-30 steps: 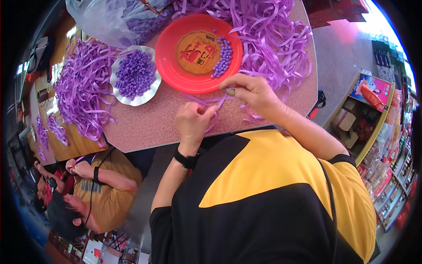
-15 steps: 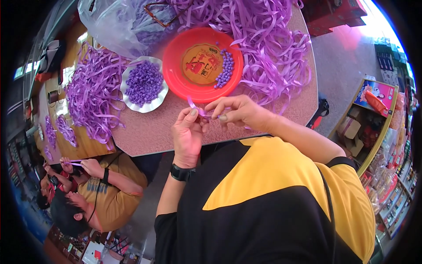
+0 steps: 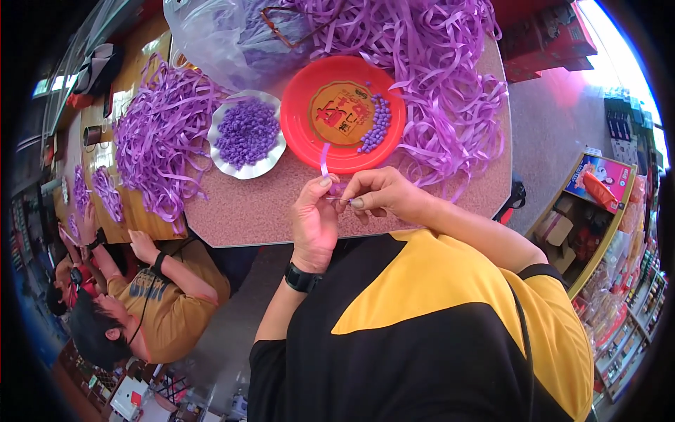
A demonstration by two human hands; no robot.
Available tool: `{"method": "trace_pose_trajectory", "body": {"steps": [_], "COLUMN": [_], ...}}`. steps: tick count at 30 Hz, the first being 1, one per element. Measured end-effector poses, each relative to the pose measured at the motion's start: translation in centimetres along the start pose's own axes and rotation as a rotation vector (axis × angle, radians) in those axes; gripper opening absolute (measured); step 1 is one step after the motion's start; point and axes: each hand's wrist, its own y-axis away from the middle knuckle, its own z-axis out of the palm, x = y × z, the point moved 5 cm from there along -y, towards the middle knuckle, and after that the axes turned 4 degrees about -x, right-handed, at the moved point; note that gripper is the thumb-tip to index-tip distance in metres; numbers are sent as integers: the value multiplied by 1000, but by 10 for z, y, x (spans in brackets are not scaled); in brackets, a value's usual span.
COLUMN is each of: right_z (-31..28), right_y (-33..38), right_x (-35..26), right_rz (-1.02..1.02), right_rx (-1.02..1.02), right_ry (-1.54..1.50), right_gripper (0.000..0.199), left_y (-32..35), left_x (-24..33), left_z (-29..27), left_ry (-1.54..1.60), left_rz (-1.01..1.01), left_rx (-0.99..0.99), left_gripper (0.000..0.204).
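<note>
In front of the red plate [image 3: 299,151], my left hand [image 3: 314,221] pinches a purple ribbon [image 3: 325,160] between thumb and forefinger; the ribbon's end sticks up past the thumb. My right hand [image 3: 387,195] meets it from the right, its thumb and forefinger closed on a thin, pale, needle-like piece [image 3: 337,199] that points toward the left fingers. Whether a bead sits on it is too small to tell. Purple beads [image 3: 380,123] lie along the plate's right side, over a printed orange disc. More purple beads [image 3: 246,133] fill a white scalloped bowl [image 3: 271,163] to the left.
Heaps of purple ribbon [image 3: 450,98] lie at the back right and on the left [image 3: 165,133]. A clear plastic bag [image 3: 211,35] and eyeglasses [image 3: 278,28] are at the back. Co-workers [image 3: 169,302] sit at the left. An open cabinet [image 3: 562,232] stands at right.
The table and its things have shifted slightly right and down in the view. My hands remain close together, and the needle-like piece shows more plainly between them. A co-worker's hands have moved apart.
</note>
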Motion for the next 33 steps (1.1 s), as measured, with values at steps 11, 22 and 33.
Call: {"method": "trace_pose_trajectory", "body": {"steps": [11, 22, 33], "right_z": [-1, -10, 6], "right_y": [1, 21, 23], "right_x": [-16, 3, 3], "right_rz": [-77, -30, -245], "right_rx": [105, 90, 0], "right_ry": [-60, 273, 693], "right_gripper": [14, 13, 15], "left_y": [-5, 6, -3], "left_x": [-11, 2, 13], "left_z": [11, -5, -30], "left_ry": [122, -42, 29], "left_rz": [-103, -267, -162], "left_rx": [-161, -140, -66], "left_gripper": [21, 15, 13]}}
